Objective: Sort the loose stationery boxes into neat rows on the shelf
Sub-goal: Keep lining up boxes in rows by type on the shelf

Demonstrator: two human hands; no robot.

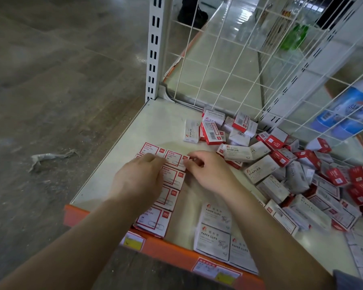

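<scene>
1. Pale, flat metal shelf (pixel 155 122) with an orange front lip; two rows of small red-and-white cardboard boxes run from 6 toward 12 o'clock at its left.
2. Far box of the right-hand row (pixel 175 160), red-framed label up, long axis lying 9 to 3 o'clock, square with its neighbours.
3. Right hand (pixel 208 172), just at 3 o'clock of that box; its curled fingertips pinch the box's right end.
4. Left hand (pixel 140 176), at 9 o'clock; fingers nearly straight, lying flat over the left-hand row, gripping nothing.
5. Loose heap of white "STAPLES" boxes and red boxes (pixel 302 174), at 3 o'clock of both hands; the right hand is nearer, so it likely makes the next pick.
6. White "PAPER CLIPS" boxes (pixel 216 233), laid flat at 6 o'clock by the lip.
</scene>
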